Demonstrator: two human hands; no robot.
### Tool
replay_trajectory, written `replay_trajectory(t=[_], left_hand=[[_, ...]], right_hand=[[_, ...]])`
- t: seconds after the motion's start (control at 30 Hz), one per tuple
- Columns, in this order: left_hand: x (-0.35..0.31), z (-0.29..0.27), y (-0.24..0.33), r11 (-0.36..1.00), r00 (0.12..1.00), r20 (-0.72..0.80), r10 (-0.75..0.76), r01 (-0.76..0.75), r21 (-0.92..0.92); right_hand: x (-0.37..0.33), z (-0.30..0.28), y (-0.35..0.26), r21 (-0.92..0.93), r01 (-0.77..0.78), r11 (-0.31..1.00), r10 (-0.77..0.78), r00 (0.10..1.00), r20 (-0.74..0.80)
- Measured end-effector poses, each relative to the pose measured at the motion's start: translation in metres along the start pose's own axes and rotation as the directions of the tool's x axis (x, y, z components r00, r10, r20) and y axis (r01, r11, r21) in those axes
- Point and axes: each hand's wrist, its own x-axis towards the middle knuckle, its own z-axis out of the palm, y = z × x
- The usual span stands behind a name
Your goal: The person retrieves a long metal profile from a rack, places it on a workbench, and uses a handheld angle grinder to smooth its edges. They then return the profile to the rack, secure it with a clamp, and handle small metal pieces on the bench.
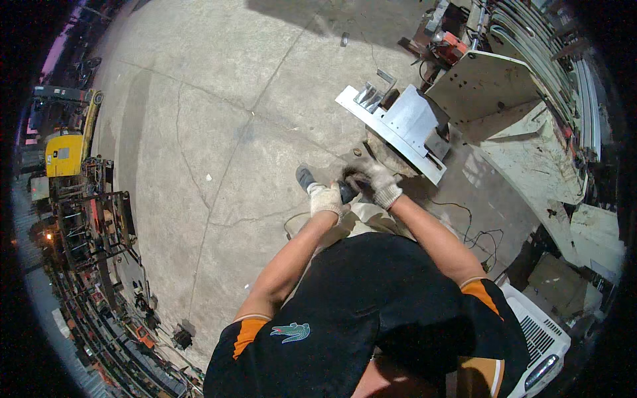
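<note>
A: Cracked concrete floor (199, 132), open yard, dim light. You stand over it with both gloved hands together at waist height. Note the grip?

B: Your left hand (326, 199) is curled shut around the rear of a dark power tool (346, 192); your right hand (379, 184) is closed over its front end. Tool sits between the two gloves, just above your shoe (304, 177). Its working end is hidden under the right glove, so I cannot tell the tool's kind for certain.

A: Workpiece?

B: Grey steel bracket assembly (405, 126) lies on the floor just ahead of your right hand, beside a large pale metal plate (484, 86). A thin cable (464, 225) trails on the floor at your right.

A: Step in hand?

B: Judged: you are readying the tool, not yet on the metal. Next move likely calls for lowering it to the bracket with both hands kept firm and the cable clear of your feet.
</note>
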Motion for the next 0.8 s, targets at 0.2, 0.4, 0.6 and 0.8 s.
replay_trajectory(t=[0.2,0.4,0.6,0.8], left_hand=[[0.008,0.014,-0.004,1.0,0.979,-0.203,0.012,-0.009,0.014],[0.016,0.027,-0.003,1.0,0.966,-0.257,0.026,-0.027,-0.002],[0.007,0.017,-0.003,0.914,0.898,-0.298,0.324,-0.215,0.345],[0.002,0.011,-0.008,0.911,0.888,-0.322,0.328,-0.208,0.355]], right_hand=[[-0.051,-0.002,0.017,-0.315,0.039,0.948,0.055,0.957,0.284],[-0.045,-0.041,-0.006,0.302,-0.238,0.923,0.23,0.971,0.062],[0.013,-0.047,0.014,-0.105,-0.627,0.772,0.636,0.76,0.137],[0.015,-0.095,0.039,-0.187,-0.676,0.712,0.662,0.736,-0.14]])
